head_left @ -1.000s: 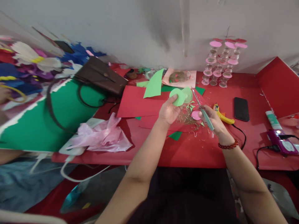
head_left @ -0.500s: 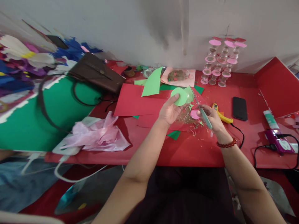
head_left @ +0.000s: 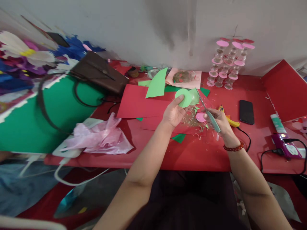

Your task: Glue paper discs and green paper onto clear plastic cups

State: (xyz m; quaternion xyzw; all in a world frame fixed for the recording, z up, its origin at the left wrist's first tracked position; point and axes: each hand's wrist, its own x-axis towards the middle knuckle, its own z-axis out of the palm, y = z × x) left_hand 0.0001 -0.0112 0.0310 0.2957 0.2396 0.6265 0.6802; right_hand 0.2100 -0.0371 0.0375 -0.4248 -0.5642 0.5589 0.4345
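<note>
My left hand (head_left: pixel 174 113) is closed on a light green paper disc (head_left: pixel 184 97), the thumb lying on its face. Against the disc's right side is a clear, green-tinted plastic piece (head_left: pixel 194 97), partly covered. My right hand (head_left: pixel 219 123) grips a pair of scissors (head_left: pixel 213 120) with pale green handles, seen edge-on. Their thin blades point up and left, the tip at the right edge of the green paper. A pink paper disc (head_left: pixel 200 117) lies below the blades, among scraps of green paper and shavings.
Red card sheets (head_left: pixel 141 102) and a curled green sheet (head_left: pixel 157 83) lie behind. A yellow glue gun (head_left: pixel 232 122) and a phone (head_left: pixel 246 111) are at right. Pink-disced plastic ornaments (head_left: pixel 223 60) stand by the wall. Leftward are a brown bag (head_left: pixel 99 73) and a pink plastic bag (head_left: pixel 103 135).
The scissors have tilted slightly, and their tip sits a little to the right along the green paper's edge. My left hand keeps its hold; the view has shifted slightly.
</note>
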